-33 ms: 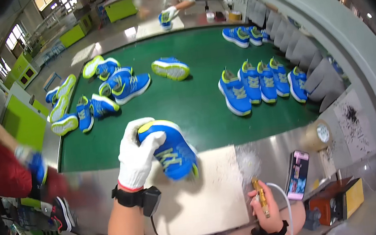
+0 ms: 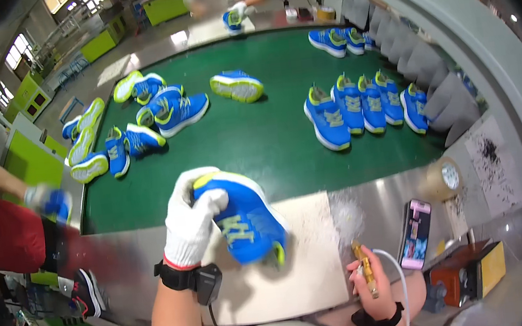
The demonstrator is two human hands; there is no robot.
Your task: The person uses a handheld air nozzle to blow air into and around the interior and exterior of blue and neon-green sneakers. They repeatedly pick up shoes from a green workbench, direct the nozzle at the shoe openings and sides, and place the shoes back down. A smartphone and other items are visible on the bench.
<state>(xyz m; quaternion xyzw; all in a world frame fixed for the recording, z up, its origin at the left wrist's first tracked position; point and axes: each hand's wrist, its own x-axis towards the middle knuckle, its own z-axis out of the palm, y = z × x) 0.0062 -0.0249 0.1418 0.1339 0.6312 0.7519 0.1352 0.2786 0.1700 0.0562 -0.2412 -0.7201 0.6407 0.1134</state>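
My gloved left hand (image 2: 187, 220) is closed round the heel end of a blue sneaker (image 2: 248, 222) with lime-green laces and lining. The sneaker hangs tilted above a pale board (image 2: 297, 255), its toe down and towards me, its white sole edge to the right. My bare right hand (image 2: 372, 282) is closed round a small brass-coloured air nozzle (image 2: 364, 269) with a white hose (image 2: 393, 264). It stays low at the right edge of the board, apart from the sneaker. The palm side of my left hand is hidden.
A green conveyor belt (image 2: 258, 137) carries rows of blue sneakers (image 2: 327, 120) at right and a loose group (image 2: 181, 114) at left. Right of the board lie a phone (image 2: 416, 235) and a tape roll (image 2: 444, 179). Co-workers (image 2: 7, 224) handle shoes at left and across the belt.
The sneaker in my left hand has swung slightly right and down at its toe. My right hand with the nozzle has barely moved. The view has shifted a little.
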